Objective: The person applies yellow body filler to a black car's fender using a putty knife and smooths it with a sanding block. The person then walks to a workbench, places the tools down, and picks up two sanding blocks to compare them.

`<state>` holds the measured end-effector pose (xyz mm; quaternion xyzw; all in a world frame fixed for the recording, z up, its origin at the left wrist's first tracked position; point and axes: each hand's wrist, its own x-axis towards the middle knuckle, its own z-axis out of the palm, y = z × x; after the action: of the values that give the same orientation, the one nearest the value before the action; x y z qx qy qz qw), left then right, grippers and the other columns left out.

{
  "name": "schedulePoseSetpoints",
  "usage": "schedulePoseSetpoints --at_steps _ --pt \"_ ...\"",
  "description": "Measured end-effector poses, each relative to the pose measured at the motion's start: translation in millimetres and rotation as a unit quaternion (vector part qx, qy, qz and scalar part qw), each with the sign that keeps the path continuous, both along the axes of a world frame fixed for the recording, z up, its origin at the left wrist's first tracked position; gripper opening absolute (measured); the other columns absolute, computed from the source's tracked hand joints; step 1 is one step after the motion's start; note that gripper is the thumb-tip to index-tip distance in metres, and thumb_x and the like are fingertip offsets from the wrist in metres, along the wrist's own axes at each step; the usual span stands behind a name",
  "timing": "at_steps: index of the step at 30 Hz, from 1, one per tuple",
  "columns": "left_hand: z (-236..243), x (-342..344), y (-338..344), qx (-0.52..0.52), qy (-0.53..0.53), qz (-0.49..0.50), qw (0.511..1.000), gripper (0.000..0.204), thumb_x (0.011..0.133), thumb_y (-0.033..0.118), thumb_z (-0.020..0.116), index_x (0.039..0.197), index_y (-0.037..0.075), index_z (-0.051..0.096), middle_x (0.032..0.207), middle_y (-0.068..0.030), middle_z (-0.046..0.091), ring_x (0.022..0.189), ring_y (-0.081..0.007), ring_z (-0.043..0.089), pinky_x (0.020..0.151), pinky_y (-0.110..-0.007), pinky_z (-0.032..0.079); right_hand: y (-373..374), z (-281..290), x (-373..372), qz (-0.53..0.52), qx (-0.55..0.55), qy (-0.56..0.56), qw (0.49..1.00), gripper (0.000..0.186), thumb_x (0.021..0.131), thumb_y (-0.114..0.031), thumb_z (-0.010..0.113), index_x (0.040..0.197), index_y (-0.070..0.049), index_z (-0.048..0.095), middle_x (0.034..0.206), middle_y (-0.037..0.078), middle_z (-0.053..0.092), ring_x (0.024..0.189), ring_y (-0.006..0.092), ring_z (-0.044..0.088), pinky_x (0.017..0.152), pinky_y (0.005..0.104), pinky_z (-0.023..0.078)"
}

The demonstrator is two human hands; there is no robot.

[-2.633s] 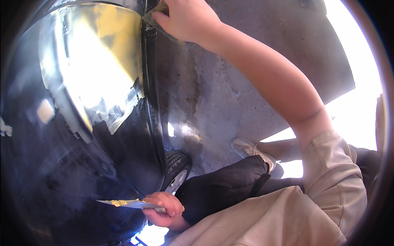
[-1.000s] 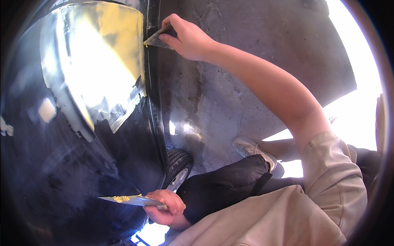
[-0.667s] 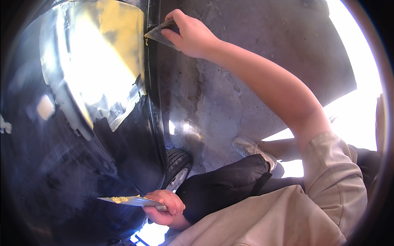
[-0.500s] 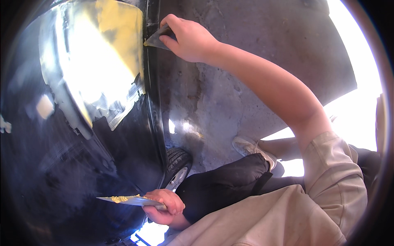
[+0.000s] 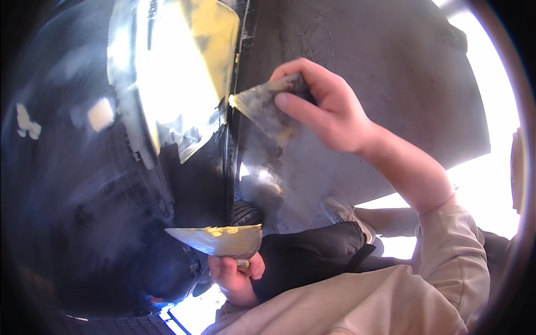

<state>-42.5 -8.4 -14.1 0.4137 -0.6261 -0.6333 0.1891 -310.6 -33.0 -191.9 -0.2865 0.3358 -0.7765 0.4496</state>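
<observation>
My right hand (image 5: 329, 111) grips a grey triangular flat spreader (image 5: 257, 103), its tip with yellowish paste at the dark trim edge beside a black car body panel (image 5: 72, 184). On that panel is a large sanded patch (image 5: 215, 30) of yellow and pale grey filler, partly washed out by glare. Below, my left hand (image 5: 234, 273) is closed on the handle of a wide metal putty knife (image 5: 206, 241), held up in front of the panel with yellow paste along its upper edge.
A tire (image 5: 247, 212) shows under the car's edge. Grey concrete ground (image 5: 363, 78) lies to the right, bordered by bright sunlight. My bent knee (image 5: 312, 240) in black trousers and a pale shoe (image 5: 338, 209) are at the lower middle.
My right hand with the spreader has moved down and right. My left hand has raised and tilted the putty knife, showing more of its blade face. The view has shifted slightly.
</observation>
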Motion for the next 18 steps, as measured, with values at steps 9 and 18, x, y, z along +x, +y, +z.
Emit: schedulePoseSetpoints --at_steps 9,18 --pt "-3.2 -0.7 -7.5 -0.015 0.056 -0.061 0.996 0.062 0.108 0.052 0.033 0.106 -0.006 0.053 0.057 -0.005 0.047 0.036 -0.0141 0.04 0.032 -0.027 0.039 27.7 37.0 9.3 -0.098 -0.347 0.192 0.913 0.023 0.087 -0.005 0.07 0.11 -0.001 0.072 0.095 0.008 0.072 0.077 0.0246 0.068 0.068 0.0325 0.056" --pt "-8.3 10.0 -21.0 0.173 0.165 -0.156 0.958 0.046 0.111 0.039 0.033 0.106 -0.001 0.055 0.058 -0.0141 0.053 0.038 -0.0196 0.048 0.035 -0.031 0.046 27.4 51.0 19.8 0.357 -0.122 -0.276 0.884 0.051 0.099 -0.051 0.062 0.103 0.0 0.071 0.088 0.006 0.071 0.083 0.0141 0.065 0.078 0.0314 0.052"
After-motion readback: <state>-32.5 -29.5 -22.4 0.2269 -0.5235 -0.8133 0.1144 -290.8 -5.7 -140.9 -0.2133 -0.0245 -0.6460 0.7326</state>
